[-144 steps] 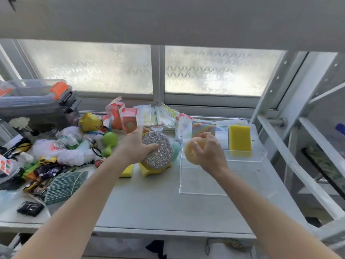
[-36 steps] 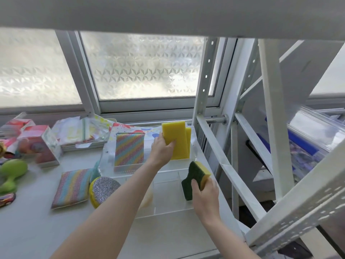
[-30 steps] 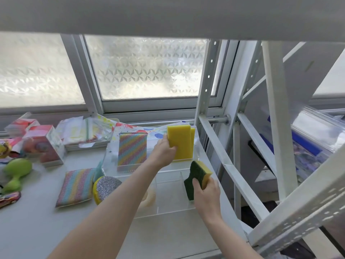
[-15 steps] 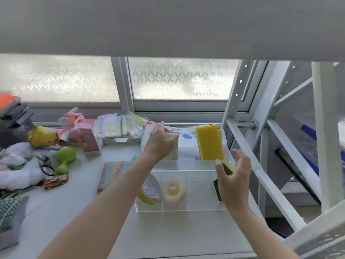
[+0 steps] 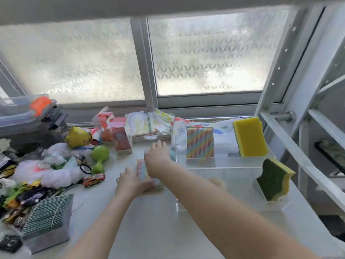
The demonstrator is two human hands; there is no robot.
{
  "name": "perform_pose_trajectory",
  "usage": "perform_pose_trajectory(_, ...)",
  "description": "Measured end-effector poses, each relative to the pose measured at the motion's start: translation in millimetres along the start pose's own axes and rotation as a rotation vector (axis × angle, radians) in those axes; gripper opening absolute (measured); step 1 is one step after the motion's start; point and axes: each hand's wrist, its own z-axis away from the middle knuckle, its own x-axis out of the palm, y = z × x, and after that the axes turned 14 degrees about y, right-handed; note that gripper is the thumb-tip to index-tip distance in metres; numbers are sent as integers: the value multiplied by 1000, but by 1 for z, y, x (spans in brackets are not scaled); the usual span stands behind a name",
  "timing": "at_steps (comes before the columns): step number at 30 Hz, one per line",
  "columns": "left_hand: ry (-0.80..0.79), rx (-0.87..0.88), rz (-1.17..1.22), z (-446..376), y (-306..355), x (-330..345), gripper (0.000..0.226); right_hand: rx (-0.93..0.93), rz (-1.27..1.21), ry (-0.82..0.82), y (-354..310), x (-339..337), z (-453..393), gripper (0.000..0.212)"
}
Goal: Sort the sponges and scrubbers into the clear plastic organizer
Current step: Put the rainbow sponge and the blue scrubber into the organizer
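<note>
The clear plastic organizer (image 5: pixel 233 166) stands at the right of the table. In its back row a rainbow sponge (image 5: pixel 200 144) and yellow sponges (image 5: pixel 249 137) stand upright. A green-and-yellow scrubber sponge (image 5: pixel 273 181) leans in the front right compartment. My right forearm crosses the front left compartments and hides most of what is in them. A second rainbow sponge (image 5: pixel 142 170) lies flat on the table left of the organizer. My left hand (image 5: pixel 128 182) rests on its near edge, fingers spread. My right hand (image 5: pixel 156 158) hovers over its far end, fingers apart and empty.
A heap of toys, bags and a green rattle (image 5: pixel 99 156) fills the left of the table. Pink boxes (image 5: pixel 119 137) and packets line the window sill. A striped grey box (image 5: pixel 46 221) sits near left. White shelf struts (image 5: pixel 302 165) rise at the right.
My right hand let go of the green scrubber sponge, which now stands in the organizer. Both hands moved left to the rainbow sponge on the table. The view swung left.
</note>
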Motion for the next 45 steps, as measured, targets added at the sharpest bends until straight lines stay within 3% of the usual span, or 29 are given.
perform_pose_trajectory(3, 11, -20, 114, -12, -3, 11, 98, 71, 136, -240, -4, 31, -21, 58)
perform_pose_trajectory(5, -1, -14, 164, -19, -7, 16, 90, 106, 197, -307, -2, 45, -26, 52)
perform_pose_trajectory(12, -73, -51, 310, -41, -21, 30, 81, 41, 144, -241, 2, 36, -17, 49)
perform_pose_trajectory(15, 81, -62, 406, -39, -12, 8, 49, 38, 20, -68, 5, 25, -10, 41)
perform_pose_trajectory(19, 339, 20, 621, -27, 23, -42, 38, 169, -387, 283, 28, -6, 10, 36)
perform_pose_trajectory(23, 395, 125, 751, -15, 71, -75, 41, 374, -756, 548, 88, -52, 47, 35)
perform_pose_trajectory(26, 303, 185, 824, 4, 110, -77, 37, 549, -894, 645, 141, -67, 84, 29)
perform_pose_trajectory(31, 54, 218, 866, 31, 151, -46, 36, 649, -894, 542, 189, -44, 145, 24)
perform_pose_trajectory(37, -119, 194, 711, 36, 158, -1, 43, 687, -750, 294, 185, 12, 183, 28)
perform_pose_trajectory(45, -59, 265, 357, 41, 163, 16, 51, 726, -673, 208, 157, 62, 182, 30)
